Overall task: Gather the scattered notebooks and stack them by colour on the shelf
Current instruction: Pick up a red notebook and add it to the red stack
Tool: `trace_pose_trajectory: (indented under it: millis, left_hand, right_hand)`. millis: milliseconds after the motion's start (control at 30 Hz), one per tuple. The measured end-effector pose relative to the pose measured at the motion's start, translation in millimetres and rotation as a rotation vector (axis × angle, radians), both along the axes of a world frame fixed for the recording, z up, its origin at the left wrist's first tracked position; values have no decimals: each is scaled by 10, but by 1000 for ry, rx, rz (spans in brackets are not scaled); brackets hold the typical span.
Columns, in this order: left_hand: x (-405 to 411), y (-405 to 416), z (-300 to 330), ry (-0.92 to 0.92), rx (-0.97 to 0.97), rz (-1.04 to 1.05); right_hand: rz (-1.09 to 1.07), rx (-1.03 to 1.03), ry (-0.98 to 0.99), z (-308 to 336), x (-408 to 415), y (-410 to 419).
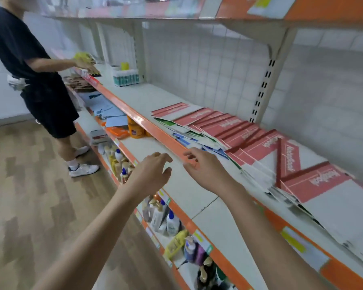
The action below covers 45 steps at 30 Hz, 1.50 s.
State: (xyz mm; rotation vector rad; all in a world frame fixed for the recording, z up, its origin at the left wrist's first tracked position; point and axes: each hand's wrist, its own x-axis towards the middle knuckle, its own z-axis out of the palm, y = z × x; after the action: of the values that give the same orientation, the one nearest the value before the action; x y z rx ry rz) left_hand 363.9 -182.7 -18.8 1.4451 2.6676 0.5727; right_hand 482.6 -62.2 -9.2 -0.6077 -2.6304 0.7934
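Many notebooks [235, 130] sprawl overlapped on middle shelf [134, 95], red covers on top, blue [181, 139] and green [166, 122] edges poking out at 9 o'clock side: colours mixed, so sorting not begun. Right hand [201, 166], fingers spread, empty, hovers at orange shelf lip [151, 126] beside blue ones, likely first pick. Left hand [153, 170] loose, empty, at 9 o'clock of right. Another person [29, 65] works far end.

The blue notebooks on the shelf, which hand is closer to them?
Right. The right hand reaches over the shelf edge, just short of the blue notebooks; the left hand hovers farther left, off the shelf.
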Motion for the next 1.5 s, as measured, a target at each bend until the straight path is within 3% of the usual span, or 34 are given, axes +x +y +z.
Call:
trace_pose_trajectory:
  millis: [300,667,1067,1233,1500]
  left_hand:
    - [109,1050,243,115,107,-274]
    - [204,2083,334,183,100,-698]
    - [275,2617,359,60,72,-1051]
    - [374,2657,365,59,74,-1106]
    - [285,2693,278,124,-8,-885]
  right_hand:
    - [-263,-10,128,231,419,566]
    - [-639,3,122,288,646,908]
    - [-948,-55,153,283,598,886]
    - [-1018,-48,147,299,648,895]
    - [-1226,96,-205,188,720,1079]
